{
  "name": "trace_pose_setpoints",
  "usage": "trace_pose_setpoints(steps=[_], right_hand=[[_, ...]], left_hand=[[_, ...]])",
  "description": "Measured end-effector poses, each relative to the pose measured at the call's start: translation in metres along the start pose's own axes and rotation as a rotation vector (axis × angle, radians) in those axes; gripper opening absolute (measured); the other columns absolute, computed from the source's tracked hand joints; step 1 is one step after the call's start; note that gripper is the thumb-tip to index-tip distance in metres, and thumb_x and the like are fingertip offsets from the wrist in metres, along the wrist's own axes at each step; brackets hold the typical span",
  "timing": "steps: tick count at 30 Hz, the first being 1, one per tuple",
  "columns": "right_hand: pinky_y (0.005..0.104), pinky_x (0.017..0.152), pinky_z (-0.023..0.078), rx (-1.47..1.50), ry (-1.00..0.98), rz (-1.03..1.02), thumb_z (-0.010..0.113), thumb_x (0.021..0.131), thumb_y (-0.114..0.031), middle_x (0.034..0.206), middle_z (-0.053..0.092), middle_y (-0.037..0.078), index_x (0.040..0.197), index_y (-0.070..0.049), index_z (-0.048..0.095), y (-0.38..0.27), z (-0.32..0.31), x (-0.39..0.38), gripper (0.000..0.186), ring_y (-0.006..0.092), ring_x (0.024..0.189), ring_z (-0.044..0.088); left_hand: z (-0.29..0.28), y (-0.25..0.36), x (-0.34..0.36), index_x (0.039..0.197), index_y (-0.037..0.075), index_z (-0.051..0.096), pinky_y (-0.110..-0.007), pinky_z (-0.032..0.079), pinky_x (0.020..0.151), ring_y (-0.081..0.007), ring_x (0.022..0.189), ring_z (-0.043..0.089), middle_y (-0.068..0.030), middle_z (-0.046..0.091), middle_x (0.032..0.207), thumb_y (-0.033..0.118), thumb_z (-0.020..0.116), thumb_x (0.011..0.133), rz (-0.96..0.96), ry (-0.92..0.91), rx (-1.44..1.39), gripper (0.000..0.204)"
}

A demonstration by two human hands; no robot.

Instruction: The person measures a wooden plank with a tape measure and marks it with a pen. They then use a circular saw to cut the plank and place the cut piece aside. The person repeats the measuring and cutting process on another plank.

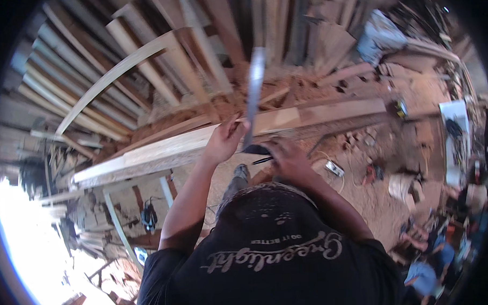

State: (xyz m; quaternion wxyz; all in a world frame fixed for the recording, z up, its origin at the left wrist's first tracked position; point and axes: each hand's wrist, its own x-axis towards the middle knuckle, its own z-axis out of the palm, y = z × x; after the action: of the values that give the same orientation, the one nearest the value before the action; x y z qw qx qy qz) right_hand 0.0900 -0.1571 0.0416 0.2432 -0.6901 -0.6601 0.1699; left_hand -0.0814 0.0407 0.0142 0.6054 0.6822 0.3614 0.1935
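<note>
Black shirt (pixel 278 277) closest. Pale beam (pixel 168 151) starts out left. My left hand (pixel 226 141): fingertips bunched beside the metal strip (pixel 255 82), can't tell if gripping. Strip's between my hands, over the beam. My right hand (pixel 288 159): fingers clamped on its dark lower end, black pen (pixel 262 160) poking out.

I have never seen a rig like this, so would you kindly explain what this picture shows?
There is no machine: a person works bare-handed. The single picture comes from a wide fisheye camera worn on the head, looking down, so straight edges bend. A long wooden beam runs across the view, with more planks beyond it. The right hand holds the dark lower end of a long metal tool, too blurred to name surely. The left hand is beside that tool, at the beam; what it grips, if anything, is unclear.
</note>
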Motion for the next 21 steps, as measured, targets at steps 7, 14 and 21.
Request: trace_pose_setpoints(steps=[7, 14, 21], right_hand=[[0.0472, 0.097, 0.056, 0.39, 0.114, 0.198, 0.072, 0.095, -0.016, 0.118, 0.069, 0.019, 0.127, -0.009, 0.073, 0.026, 0.007, -0.01, 0.033, 0.0387, 0.108, 0.071], [0.0285, 0.081, 0.052, 1.093, 0.499, 0.735, 0.061, 0.113, -0.029, 0.088, 0.07, 0.005, 0.107, 0.003, 0.074, 0.08, -0.023, -0.028, 0.034, 0.0118, 0.085, 0.066], [0.0317, 0.088, 0.058, 0.933, 0.803, 0.474, 0.064, 0.111, -0.022, 0.102, 0.075, 0.009, 0.122, 0.001, 0.069, 0.105, 0.016, -0.005, 0.026, 0.0162, 0.094, 0.072]], left_hand=[[-0.005, 0.008, -0.011, 0.111, 0.001, 0.069, -0.04, 0.055, 0.076, -0.024, 0.081, 0.073, -0.0134, 0.073, 0.086, 0.035, 0.057, 0.112, -0.213, -0.011, 0.188, 0.036], [-0.019, 0.028, -0.007, 0.09, 0.009, 0.075, -0.054, 0.054, 0.077, -0.0434, 0.085, 0.071, -0.022, 0.071, 0.08, 0.06, 0.057, 0.106, -0.185, -0.033, 0.944, 0.057], [-0.012, 0.009, 0.013, 0.083, 0.005, 0.075, -0.048, 0.056, 0.076, -0.0374, 0.079, 0.073, -0.017, 0.072, 0.077, 0.063, 0.074, 0.094, -0.145, -0.061, 0.941, 0.059]])
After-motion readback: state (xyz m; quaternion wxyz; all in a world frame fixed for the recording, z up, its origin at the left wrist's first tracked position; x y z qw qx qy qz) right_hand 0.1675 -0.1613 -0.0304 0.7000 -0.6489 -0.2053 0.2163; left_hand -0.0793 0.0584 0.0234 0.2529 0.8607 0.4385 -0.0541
